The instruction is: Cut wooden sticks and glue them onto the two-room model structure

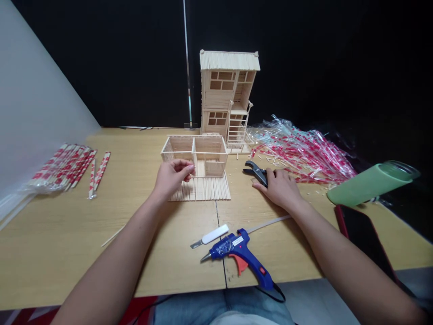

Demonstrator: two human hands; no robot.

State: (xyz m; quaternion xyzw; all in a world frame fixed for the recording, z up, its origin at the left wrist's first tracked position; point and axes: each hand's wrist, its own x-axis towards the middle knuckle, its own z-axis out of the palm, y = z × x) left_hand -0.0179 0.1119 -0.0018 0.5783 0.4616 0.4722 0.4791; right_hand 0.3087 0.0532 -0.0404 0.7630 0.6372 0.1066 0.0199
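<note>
My left hand (174, 177) is closed in a pinch in front of the unroofed stick model (211, 166); whatever its fingertips hold, if anything, is too small to make out. That model has low walls, a middle partition and a floor of thin wooden sticks (206, 189) reaching out in front. To its right, my right hand (282, 187) is closed around the handles of dark cutting pliers (256, 170), which rest on the table with their jaws pointing left. A taller stick house (228, 90) with a slanted roof, windows and a ladder stands behind.
Nearest me lie a blue glue gun (237, 250) and a white-handled craft knife (214, 234). Paper-wrapped chopsticks (64, 167) are at the left. Torn wrappers (304, 149) heap at the right, near a tilted green cup (368, 184) and a phone (363, 239). One loose stick (112, 236) lies left.
</note>
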